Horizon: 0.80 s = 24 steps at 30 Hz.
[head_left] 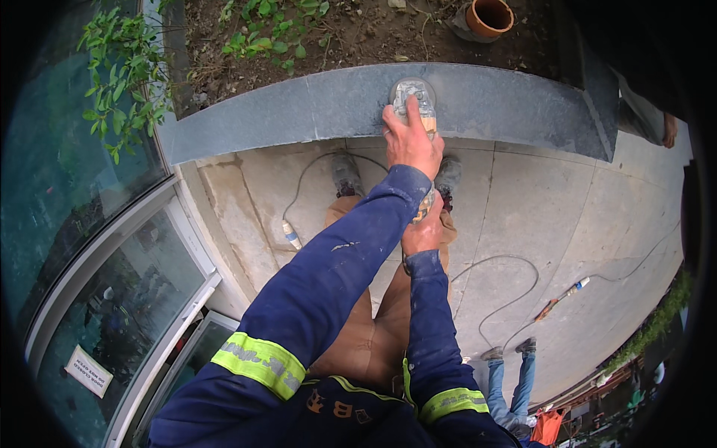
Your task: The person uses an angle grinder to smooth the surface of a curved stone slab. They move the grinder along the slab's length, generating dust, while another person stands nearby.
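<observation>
An angle grinder (409,95) with a dusty metallic head and a round disc rests on the flat top of a grey stone ledge (284,116). My left hand (413,142) is wrapped over the front of the tool, just behind its head, with one finger stretched along it. Behind it and nearer my body, my right hand (424,233) grips the grinder's rear, partly hidden by my left sleeve. The disc seems to lie against the stone, but its underside is hidden.
Beyond the ledge is a soil bed (358,37) with plants and a terracotta pot (489,16). Cables with connectors (291,235) (576,287) loop over the paving. Glass doors (127,299) stand left. One person in jeans (511,381) is behind me; another person's hand (670,131) shows right.
</observation>
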Each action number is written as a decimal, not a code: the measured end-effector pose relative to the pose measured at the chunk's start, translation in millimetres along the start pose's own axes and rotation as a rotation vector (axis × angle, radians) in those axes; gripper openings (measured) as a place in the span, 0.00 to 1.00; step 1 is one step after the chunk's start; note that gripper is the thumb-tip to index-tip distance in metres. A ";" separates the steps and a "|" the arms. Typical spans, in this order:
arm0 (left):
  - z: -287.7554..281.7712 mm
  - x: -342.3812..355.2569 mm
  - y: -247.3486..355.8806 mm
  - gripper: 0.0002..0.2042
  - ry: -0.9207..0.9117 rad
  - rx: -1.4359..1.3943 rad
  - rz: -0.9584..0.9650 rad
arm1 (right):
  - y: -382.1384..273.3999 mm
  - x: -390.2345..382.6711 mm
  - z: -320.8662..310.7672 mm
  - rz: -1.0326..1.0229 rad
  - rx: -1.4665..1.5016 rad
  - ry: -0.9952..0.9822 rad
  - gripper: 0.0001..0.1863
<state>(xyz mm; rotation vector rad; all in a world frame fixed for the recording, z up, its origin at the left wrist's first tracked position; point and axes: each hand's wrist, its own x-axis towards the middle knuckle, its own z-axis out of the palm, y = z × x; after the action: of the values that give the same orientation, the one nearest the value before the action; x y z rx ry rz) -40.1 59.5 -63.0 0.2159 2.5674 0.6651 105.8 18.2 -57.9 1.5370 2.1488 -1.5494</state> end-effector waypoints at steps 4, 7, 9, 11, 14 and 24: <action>2.2 -11.2 -2.7 0.41 -0.005 0.013 -0.002 | 3.9 -9.0 -3.4 0.059 0.039 -0.025 0.42; 1.8 -6.1 0.9 0.41 -0.022 -0.005 0.000 | 6.8 -2.7 -1.2 -0.004 0.025 0.007 0.42; 1.6 -1.9 0.7 0.41 -0.004 0.003 0.014 | -0.8 -1.0 -2.3 0.051 0.028 -0.013 0.41; 1.1 -2.1 0.1 0.41 -0.005 0.013 0.013 | -2.4 -2.2 -2.1 0.054 0.039 -0.014 0.41; 1.8 -6.5 1.5 0.40 -0.033 0.012 -0.004 | 3.3 -6.2 -1.5 0.016 0.053 0.007 0.41; 2.5 -6.8 4.0 0.40 -0.046 -0.004 -0.027 | 7.1 -4.0 -1.8 -0.048 0.051 0.026 0.41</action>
<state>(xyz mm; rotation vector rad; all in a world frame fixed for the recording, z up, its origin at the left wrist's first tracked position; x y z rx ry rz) -32.8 62.2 -60.2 0.1927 2.5201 0.6476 113.8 16.8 -59.5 1.5391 2.1927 -1.6201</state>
